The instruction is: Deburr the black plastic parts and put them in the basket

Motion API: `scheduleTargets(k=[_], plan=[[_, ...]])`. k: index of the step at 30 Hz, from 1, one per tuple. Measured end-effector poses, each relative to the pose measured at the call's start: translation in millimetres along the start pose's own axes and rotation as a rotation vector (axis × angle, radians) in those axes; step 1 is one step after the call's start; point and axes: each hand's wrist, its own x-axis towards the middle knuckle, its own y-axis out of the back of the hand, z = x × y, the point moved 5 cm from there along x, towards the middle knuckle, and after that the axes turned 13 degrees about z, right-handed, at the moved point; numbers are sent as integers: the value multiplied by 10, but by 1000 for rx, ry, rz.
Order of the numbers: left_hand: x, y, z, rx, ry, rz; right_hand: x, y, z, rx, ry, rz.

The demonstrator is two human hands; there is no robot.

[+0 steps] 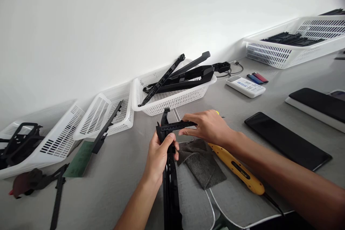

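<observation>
My left hand (161, 151) is closed around a long black plastic part (171, 187), which runs down to the bottom edge of the view. Its hooked upper end (165, 113) sticks up above my fingers. Black calipers (176, 126) lie across the part, jaws at the left beside my left thumb. Between thumb and fingers, my right hand (206, 125) pinches the far end of the calipers. Whether the jaws touch the part I cannot tell. Below my right hand are a crumpled dark grey cloth (202, 167) and a yellow corded tool (237, 169).
White baskets with black parts (172, 102) line the wall, another (269, 55) at the far right. A green sheet (81, 161) and a second caliper-like tool (57, 201) lie left. At right are a black phone-like slab (287, 140), a white device (245, 86) and two lighters (257, 78).
</observation>
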Motion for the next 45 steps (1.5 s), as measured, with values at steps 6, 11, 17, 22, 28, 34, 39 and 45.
scheduleTargets(k=[6, 11, 17, 22, 28, 34, 39, 45], plan=[[-21, -9, 18, -5, -13, 12, -2, -15, -14, 12, -22, -20], [-35, -5, 16, -27, -13, 44, -6, -15, -17, 15, -29, -32], [-51, -10, 38, -55, -9, 51, 0, -4, -28, 39, -30, -1], [-51, -4, 41, -123, 75, 91, 5, -10, -29, 41, -75, 20], [-31, 20, 23, -114, 111, 84, -7, -28, -8, 104, -38, 4], [-7, 40, -9, -103, 106, 67, -12, -25, -13, 91, -20, 13], [-13, 44, -14, -79, 89, 57, -7, -19, -13, 85, -18, 27], [-16, 12, 8, -138, 62, 37, -5, -33, 1, 126, -119, 36]])
